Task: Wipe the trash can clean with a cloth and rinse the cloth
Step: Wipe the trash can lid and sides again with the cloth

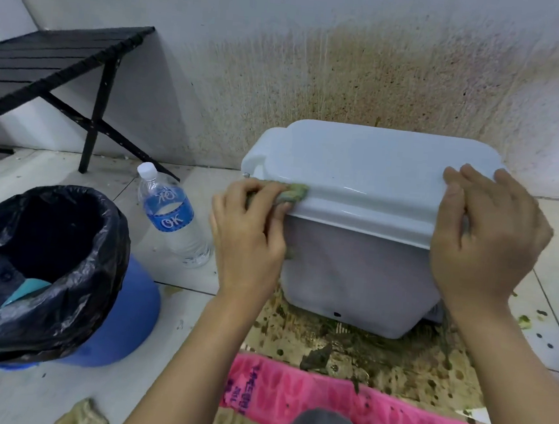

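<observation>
On the can (pixel 350 267), the cloth (pixel 294 193) is gripped by the left hand (pixel 248 232), with the right hand (pixel 483 234) laid flat, empty. Rim strokes should be kept firm.

Against trash can lid (pixel 368 165), cloth (pixel 294 193) in left hand (pixel 248 232); right hand (pixel 483 241) atop.
</observation>
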Demonstrator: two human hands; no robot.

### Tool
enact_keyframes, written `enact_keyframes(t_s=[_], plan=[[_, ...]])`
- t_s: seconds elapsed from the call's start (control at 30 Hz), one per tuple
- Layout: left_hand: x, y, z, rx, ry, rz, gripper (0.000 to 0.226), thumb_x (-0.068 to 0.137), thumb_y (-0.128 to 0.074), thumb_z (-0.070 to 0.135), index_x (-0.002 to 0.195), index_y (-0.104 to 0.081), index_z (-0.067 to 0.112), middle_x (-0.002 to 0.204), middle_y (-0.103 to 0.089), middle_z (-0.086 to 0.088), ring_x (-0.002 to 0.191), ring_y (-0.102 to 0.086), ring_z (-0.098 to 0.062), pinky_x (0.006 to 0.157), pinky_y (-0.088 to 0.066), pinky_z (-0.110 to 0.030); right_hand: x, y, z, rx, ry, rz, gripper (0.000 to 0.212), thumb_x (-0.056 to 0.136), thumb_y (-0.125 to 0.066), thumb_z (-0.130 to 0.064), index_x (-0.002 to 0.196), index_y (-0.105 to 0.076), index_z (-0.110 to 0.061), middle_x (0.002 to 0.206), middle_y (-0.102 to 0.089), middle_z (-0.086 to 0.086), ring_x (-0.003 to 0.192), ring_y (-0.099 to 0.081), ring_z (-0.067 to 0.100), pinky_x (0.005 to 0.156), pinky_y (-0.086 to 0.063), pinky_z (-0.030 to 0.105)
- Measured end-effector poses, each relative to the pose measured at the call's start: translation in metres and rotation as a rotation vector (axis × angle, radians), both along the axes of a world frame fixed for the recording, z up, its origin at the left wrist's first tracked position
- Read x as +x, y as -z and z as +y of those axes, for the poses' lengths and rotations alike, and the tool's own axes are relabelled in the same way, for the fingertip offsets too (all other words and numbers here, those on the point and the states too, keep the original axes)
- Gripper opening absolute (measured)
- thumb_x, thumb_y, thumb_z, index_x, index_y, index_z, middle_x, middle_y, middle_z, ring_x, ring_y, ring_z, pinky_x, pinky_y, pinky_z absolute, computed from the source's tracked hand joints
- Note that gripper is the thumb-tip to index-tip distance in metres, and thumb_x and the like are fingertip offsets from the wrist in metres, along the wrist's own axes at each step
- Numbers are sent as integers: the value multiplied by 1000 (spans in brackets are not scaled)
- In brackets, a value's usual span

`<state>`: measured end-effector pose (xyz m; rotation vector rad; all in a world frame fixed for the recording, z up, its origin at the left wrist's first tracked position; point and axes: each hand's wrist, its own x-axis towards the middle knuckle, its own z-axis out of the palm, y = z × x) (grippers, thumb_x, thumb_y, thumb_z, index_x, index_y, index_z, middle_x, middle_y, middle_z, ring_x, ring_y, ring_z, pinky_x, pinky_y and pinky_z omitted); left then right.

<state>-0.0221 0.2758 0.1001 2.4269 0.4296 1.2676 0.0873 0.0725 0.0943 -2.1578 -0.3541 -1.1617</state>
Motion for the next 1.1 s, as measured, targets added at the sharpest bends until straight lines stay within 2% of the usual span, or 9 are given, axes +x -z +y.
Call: enact_keyframes(t_s=[0.1,0.27,0.47,0.53,0.6,0.67,0.73,0.97,1.1], plan=[[-2,5,8,-62,-51,-13,17,94,-64,18,110,-71,19,108,-58,-2,100,-42,-16,87,-32,-19,-2,8,4,36,-1,-60,33,107,-43,-27,114,-73,-16,116,-73,3,124,-56,29,97,-45,51],[19,13,-64,-15,29,-76,20,92,-60,15,107,-72,18,109,-60,-2,99,-45,-21,82,-42,-35,3,10,6,35,3,-104,29,106,-46,-22,112,-74,-13,111,-74,5,120,-60,33,93,-49,54],[32,29,-81,28,146,-171,21,90,-63,12,108,-72,17,116,-58,-1,106,-50,-23,94,-36,-26,7,10,0,24,-62,-70,32,106,-45,-23,114,-73,-11,114,-72,8,120,-60,36,96,-47,57],[31,34,-61,-133,50,-268,23,89,-65,10,110,-70,18,116,-53,0,107,-49,-22,98,-30,-19,9,11,-1,35,-92,-61,34,107,-42,-25,114,-73,-11,115,-72,8,118,-62,35,98,-45,57],[33,30,-40,-428,-50,-395,21,95,-62,12,115,-66,18,117,-50,0,111,-50,-18,98,-34,-16,12,13,-1,54,-113,-51,36,107,-41,-26,115,-73,-11,115,-72,7,117,-63,35,99,-44,56],[36,22,-20,-740,-45,-464,19,100,-56,17,118,-61,18,117,-57,1,109,-55,-5,94,-41,-13,15,16,-2,66,-126,-32,37,107,-40,-27,117,-72,-13,117,-71,6,119,-62,34,101,-43,56],[39,20,-6,-918,0,-480,22,102,-52,21,122,-61,15,113,-65,9,104,-60,2,91,-46,-15,18,21,-4,64,-129,4,37,108,-37,-30,120,-70,-17,121,-69,2,124,-58,31,105,-40,54],[9,32,2,-924,135,-336,17,100,-56,21,113,-66,26,108,-71,9,105,-65,-9,93,-52,-28,30,31,-6,59,-129,69,34,108,-33,-36,127,-62,-33,131,-48,-28,134,-49,21,109,-36,53],[0,25,23,-1050,200,-361,13,99,-57,17,105,-68,22,97,-72,6,91,-66,-8,77,-53,-22,13,18,-1,9,-176,161,43,109,-28,-37,131,-58,-16,134,-61,5,138,-43,28,112,-32,56]])
